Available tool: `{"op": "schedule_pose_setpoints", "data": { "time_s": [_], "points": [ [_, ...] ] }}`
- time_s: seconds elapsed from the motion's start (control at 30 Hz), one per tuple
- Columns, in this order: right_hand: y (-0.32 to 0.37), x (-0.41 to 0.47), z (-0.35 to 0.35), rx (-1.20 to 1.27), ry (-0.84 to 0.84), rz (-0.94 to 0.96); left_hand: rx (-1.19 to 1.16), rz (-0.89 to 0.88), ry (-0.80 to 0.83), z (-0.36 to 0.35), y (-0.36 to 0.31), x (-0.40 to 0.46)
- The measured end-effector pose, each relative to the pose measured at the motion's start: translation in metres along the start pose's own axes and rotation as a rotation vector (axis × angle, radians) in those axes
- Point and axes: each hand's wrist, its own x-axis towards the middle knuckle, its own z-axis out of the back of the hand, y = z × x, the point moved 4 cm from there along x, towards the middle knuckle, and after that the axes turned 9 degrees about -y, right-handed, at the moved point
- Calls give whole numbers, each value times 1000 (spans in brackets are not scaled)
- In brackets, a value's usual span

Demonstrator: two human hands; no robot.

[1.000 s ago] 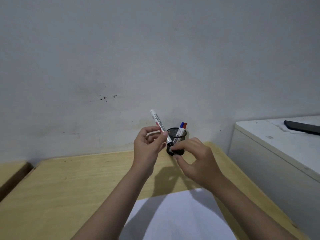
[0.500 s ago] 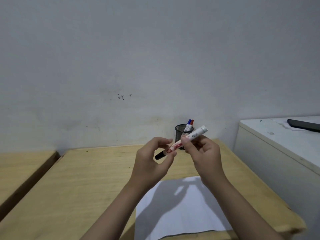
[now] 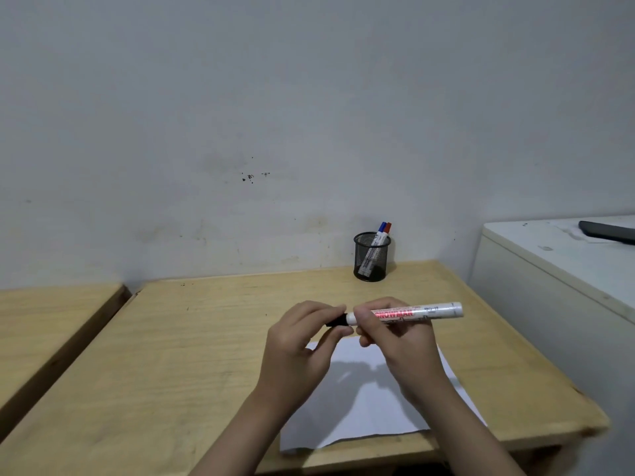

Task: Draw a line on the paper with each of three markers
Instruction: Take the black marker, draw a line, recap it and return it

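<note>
Head view, from left to right: a second wooden surface [image 3: 44, 324] sits at the left edge, apart from the light wooden table [image 3: 178, 365] by a dark gap. Above the table, the left hand [image 3: 302, 352] has its fingertips pinched on the black cap [image 3: 338, 320] at the left end of a white marker [image 3: 412, 312]. The right hand [image 3: 398, 341] grips the white barrel just beside the cap, thumb and fingers closed round it, so the marker lies almost level between the two hands with its free white end sticking out to the right. Red lettering runs along the barrel. Cap and barrel look joined, though a fine gap cannot be ruled out. Below the hands, a white sheet of paper [image 3: 360, 413] lies flat on the table near its front edge, with the hands' shadow across it. Farther back, near the wall, a black mesh pen cup [image 3: 371, 257] holds a blue-capped marker [image 3: 381, 227] and a red-capped marker [image 3: 388, 227], both leaning right. A grey-white marked wall [image 3: 240, 115] stands behind. On the right, a white cabinet [image 3: 556, 269] carries a dark flat object [image 3: 606, 231].
</note>
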Motion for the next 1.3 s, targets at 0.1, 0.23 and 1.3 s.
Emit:
{"op": "schedule_pose_setpoints", "data": {
  "time_s": [0.1, 0.23, 1.3],
  "points": [
    [-3, -2, 0, 22, 33, -9, -13, 2, 40, 2, 0, -6],
    [-8, -2, -4, 17, 84, -1, -51, 56, 103, 4, 3, -7],
    [-56, 34, 5, -110, 119, -92, 37, 1037, 335, -15, 173, -35]
  ]
}}
